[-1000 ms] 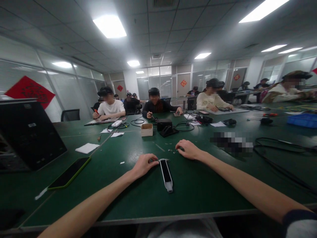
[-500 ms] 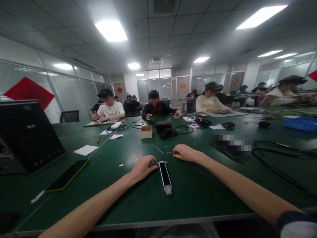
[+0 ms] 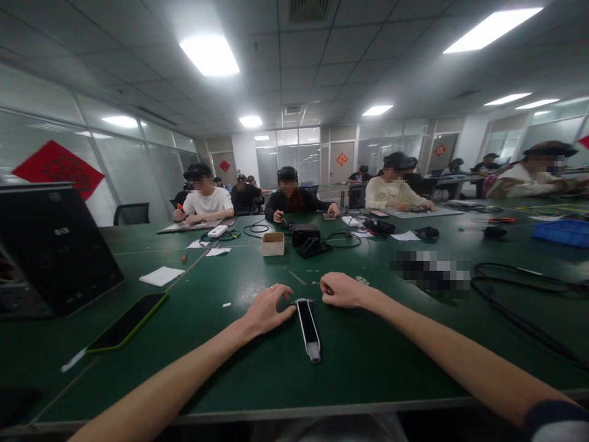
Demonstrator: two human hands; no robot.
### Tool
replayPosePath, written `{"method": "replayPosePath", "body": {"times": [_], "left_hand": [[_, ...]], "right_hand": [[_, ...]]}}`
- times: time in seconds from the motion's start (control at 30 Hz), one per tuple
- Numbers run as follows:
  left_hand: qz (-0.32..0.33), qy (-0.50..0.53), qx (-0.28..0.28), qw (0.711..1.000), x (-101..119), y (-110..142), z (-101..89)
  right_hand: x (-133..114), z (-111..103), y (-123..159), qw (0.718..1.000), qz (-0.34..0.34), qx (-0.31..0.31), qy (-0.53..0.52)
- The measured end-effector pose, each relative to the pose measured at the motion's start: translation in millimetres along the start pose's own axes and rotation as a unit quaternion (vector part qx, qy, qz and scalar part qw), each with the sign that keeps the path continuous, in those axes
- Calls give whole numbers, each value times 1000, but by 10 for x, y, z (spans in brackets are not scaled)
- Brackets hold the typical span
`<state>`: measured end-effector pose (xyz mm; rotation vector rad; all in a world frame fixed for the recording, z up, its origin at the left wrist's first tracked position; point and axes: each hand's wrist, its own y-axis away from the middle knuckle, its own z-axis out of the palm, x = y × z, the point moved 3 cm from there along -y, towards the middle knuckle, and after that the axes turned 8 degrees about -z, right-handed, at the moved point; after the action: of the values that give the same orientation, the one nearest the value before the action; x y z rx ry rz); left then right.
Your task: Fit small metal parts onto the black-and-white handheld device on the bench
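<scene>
A slim pen-like device (image 3: 308,330) with a white frame, dark middle and grey end lies lengthwise before me. My left hand (image 3: 269,309) rests at its upper left, thumb and curved fingers apart, the thumb tip close to the device's edge. Whether it touches is unclear. A thin greyish piece (image 3: 304,301) crosses the device's upper end. Farther right, my right hand (image 3: 340,290) rests on the table with its fingers curled in; anything inside them is hidden. Tiny pale bits (image 3: 315,283) lie just beyond its fingertips, and a small clear piece (image 3: 362,280) lies behind its wrist.
On the left are a phone (image 3: 127,322), a folded white cloth (image 3: 161,276) and a black computer case (image 3: 59,245). A small open box (image 3: 273,245) and a black stand (image 3: 307,237) stand ahead. Cables (image 3: 497,307) and a blue tray (image 3: 564,232) are rightward. Several people sit opposite.
My right hand has curled its fingers further and drawn slightly nearer, uncovering the small clear piece behind it. My left hand and the device stay nearly in place; the view has shifted slightly.
</scene>
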<state>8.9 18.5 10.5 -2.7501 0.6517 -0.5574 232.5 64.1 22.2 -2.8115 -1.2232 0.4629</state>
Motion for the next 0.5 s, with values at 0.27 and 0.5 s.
{"method": "replayPosePath", "body": {"times": [0.27,0.5], "left_hand": [[109,-36,65,991,183,71,-47],[145,-47,84,985,192,96,-6]], "right_hand": [[-594,128,37,967,-96,143,-186],[-662,220,44,955,-85,130,-254]]}}
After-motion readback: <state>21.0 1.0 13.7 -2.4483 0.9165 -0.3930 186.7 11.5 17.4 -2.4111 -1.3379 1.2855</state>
